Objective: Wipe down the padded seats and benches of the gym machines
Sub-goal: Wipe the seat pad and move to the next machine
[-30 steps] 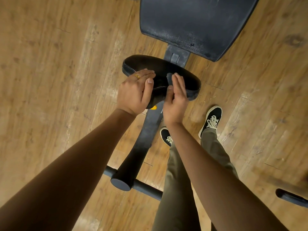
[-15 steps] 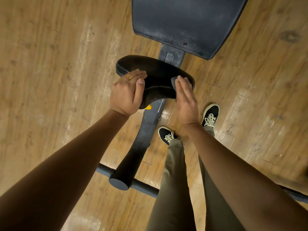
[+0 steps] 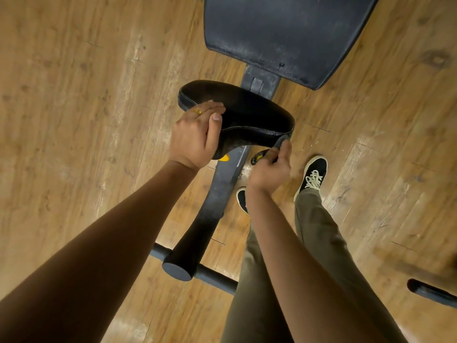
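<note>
Our left hand (image 3: 195, 137) wraps its grip round the small black seat (image 3: 249, 112) at its 8 o'clock edge, likely to keep it from wobbling. Our right hand (image 3: 269, 169) pinches a little dark cloth (image 3: 280, 142) tight against the seat's 4 o'clock corner. The big back pad (image 3: 284, 33) sits at 12 o'clock.

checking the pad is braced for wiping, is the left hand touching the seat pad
Touching. The head view shows the left hand gripping the seat pad at its left end.
</note>
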`<action>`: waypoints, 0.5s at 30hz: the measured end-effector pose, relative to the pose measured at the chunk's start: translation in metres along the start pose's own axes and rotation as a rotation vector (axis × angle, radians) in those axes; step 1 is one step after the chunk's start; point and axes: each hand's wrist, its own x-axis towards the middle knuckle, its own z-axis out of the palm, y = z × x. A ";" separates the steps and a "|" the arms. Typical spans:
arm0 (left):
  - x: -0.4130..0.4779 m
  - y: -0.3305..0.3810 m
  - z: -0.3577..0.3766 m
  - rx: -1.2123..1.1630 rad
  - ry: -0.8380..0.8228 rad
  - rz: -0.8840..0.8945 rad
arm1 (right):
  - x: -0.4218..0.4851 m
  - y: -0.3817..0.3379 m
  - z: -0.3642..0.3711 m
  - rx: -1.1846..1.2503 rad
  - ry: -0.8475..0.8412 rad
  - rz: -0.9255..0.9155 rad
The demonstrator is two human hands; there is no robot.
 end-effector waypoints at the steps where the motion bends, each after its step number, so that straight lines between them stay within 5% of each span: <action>1: 0.001 0.001 -0.001 -0.012 -0.009 -0.014 | -0.009 -0.002 0.003 -0.008 -0.038 -0.025; 5: 0.002 0.013 -0.013 -0.174 -0.010 -0.176 | -0.053 -0.020 0.007 -0.027 -0.322 -0.157; 9: -0.024 0.020 -0.036 -0.356 -0.047 -0.348 | -0.077 -0.039 -0.009 -0.018 -0.520 -0.054; 15: -0.097 0.030 -0.048 -0.202 -0.161 -0.617 | -0.049 -0.062 -0.054 -0.158 -0.846 -0.082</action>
